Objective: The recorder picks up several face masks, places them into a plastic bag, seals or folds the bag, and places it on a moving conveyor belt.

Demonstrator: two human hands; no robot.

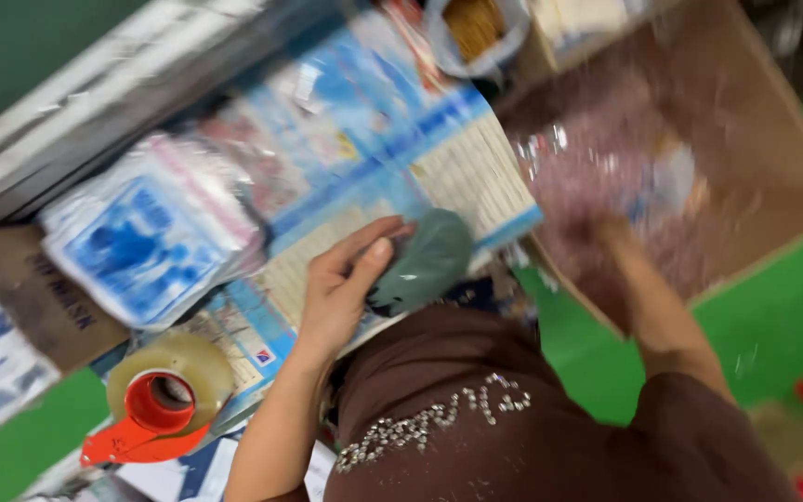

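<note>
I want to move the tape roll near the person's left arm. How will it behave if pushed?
The tape roll looks stiff and thick, so it probably slides rather than flexes. It lies flat on printed sheets, so rolling seems unlikely. Its orange dispenser sticks out and might snag.

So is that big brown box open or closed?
Open. The cardboard box has no lid over it, and the right hand reaches down inside among clear plastic packets. It's blurry, so the contents stay unclear.
</note>
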